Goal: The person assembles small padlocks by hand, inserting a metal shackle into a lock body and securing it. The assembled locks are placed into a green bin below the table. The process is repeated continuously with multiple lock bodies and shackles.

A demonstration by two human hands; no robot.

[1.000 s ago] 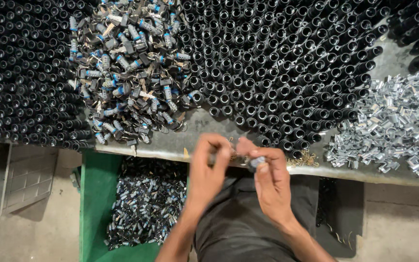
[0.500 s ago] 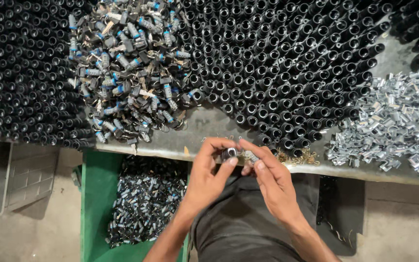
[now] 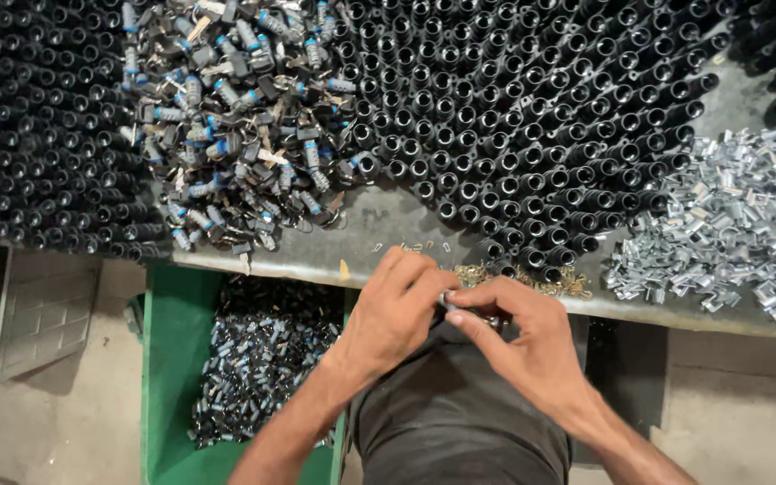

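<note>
Both hands (image 3: pixel 460 314) around small part (image 3: pixel 449 304), orientation hidden.

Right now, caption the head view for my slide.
Both hands, left hand and right hand, pinch a small metal part at the workbench edge.

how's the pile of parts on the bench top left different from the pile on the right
The left pile is mixed: dark pieces with silvery cylinders, some banded in blue. The right pile is uniformly bright silver, made of small folded clips. The left pile sits hemmed in by upright black tubes on both sides, while the right pile has them only on its left and above. Both are loose heaps lying on the grey bench, apart from the hands.
</note>
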